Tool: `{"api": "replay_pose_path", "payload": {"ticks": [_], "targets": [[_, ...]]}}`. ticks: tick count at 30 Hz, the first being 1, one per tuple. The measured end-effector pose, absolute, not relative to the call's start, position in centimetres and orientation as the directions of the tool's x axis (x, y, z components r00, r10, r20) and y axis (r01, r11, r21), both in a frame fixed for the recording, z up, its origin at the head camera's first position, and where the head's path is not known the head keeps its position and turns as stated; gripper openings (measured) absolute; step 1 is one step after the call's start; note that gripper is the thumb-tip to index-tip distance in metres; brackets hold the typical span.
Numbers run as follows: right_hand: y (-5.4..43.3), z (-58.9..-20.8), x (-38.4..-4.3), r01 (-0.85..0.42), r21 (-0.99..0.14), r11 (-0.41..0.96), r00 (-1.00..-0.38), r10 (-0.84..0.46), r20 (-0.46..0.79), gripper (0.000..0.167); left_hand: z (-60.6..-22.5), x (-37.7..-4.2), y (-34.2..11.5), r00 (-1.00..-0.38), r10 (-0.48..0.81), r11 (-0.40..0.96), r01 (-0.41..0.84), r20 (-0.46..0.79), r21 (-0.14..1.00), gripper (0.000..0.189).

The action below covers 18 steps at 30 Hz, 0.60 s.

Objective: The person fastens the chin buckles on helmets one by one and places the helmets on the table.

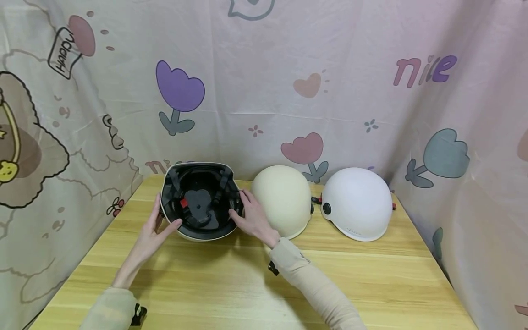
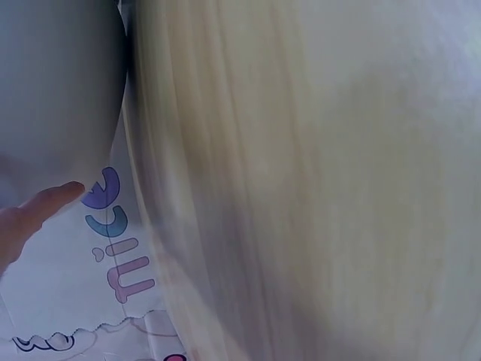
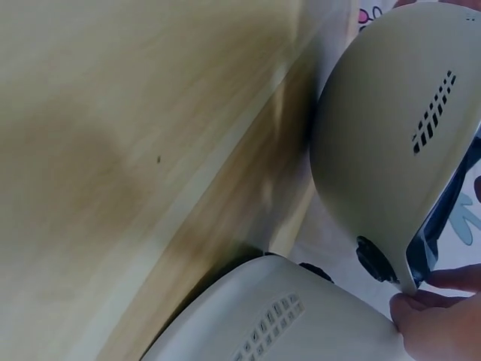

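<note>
A cream helmet is turned with its black padded inside facing me; dark straps and a red buckle piece lie within it. My left hand holds its left side, thumb over the near rim and fingers around the outside. On the right, my right hand pinches the rim between thumb and fingers. The right wrist view shows this grip beside a round black knob on the vented shell. In the left wrist view, one fingertip lies at the shell's edge.
A second cream helmet stands dome up just right of the held one, partly behind my right hand. Beyond it sits a white helmet with a black side knob. All are on a wooden table backed by a printed curtain.
</note>
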State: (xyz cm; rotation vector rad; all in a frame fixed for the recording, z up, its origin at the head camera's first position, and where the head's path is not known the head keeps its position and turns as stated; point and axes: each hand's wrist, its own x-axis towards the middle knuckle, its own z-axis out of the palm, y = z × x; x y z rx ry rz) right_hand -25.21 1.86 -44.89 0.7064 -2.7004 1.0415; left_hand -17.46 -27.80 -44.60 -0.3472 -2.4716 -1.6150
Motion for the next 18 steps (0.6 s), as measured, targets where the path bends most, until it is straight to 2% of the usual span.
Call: {"api": "replay_pose_path", "payload": {"ticks": [10,18], "targets": [[2.10,-44.81,-25.12,-0.466,-0.607,0.644,-0.884,-0.374,0.281,0.073,-44.72,-17.64,-27.62,-0.945,0.097,0.367,0.326,0.312,0.871,0.090],[2.09,-44.69,-25.00,-0.469,-0.593,0.655,-0.880,-0.401,0.253,0.074,-44.58,-17.79,-27.21,-0.922,0.056,0.217,0.386,0.384,0.896,0.080]]}}
